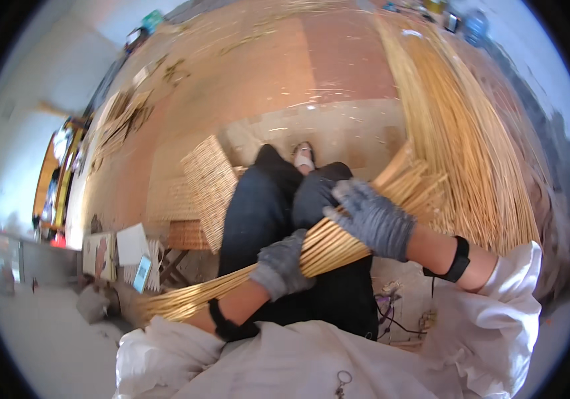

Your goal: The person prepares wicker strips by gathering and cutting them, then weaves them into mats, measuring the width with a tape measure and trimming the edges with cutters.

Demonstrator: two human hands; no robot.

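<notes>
A long bundle of straw-coloured stalks lies slantwise across my lap, from low on the left up to the right. My left hand, in a grey knitted glove, is wrapped around its middle. My right hand, gloved the same way, rests over the upper right part of the bundle with its thumb and fingers apart. Beyond it, the stalk ends fan out. The thin left end of the bundle passes beside my left forearm. The undersides of both hands are hidden.
A large heap of long loose stalks spreads along the right. Left of my knees stands a woven straw panel. A phone and papers lie at the lower left. Cables are on the floor near my right side.
</notes>
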